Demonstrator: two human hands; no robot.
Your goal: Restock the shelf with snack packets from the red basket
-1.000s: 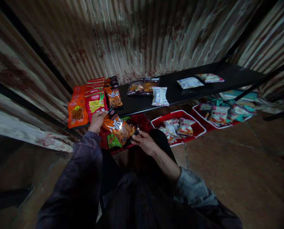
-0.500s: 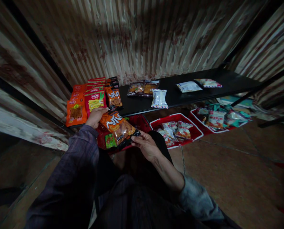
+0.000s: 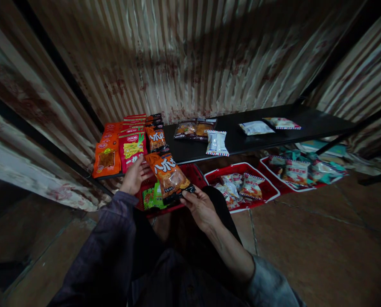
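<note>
My right hand (image 3: 202, 207) pinches the lower black edge of an orange snack bag (image 3: 170, 175), which is tilted in front of the shelf's front edge. My left hand (image 3: 135, 175) has its fingers apart, just left of that bag and in front of a pink-red bag (image 3: 132, 145). Another orange snack bag (image 3: 156, 138) lies on the shelf behind the held one. Flat orange packets (image 3: 106, 158) form a row at the shelf's left end. Green packets (image 3: 154, 197) sit in a red basket (image 3: 195, 174) below.
The black shelf (image 3: 235, 143) bears brown packets (image 3: 195, 128), a small white packet (image 3: 217, 143) and two packets farther right. Red baskets with white rims (image 3: 275, 187) hold several packets beneath. A striped curtain (image 3: 184, 55) hangs behind; dark posts flank the shelf.
My left hand has come away from the held bag and its fingers have spread. The view has tilted, so the shelf appears lower. More green packets show in the basket.
</note>
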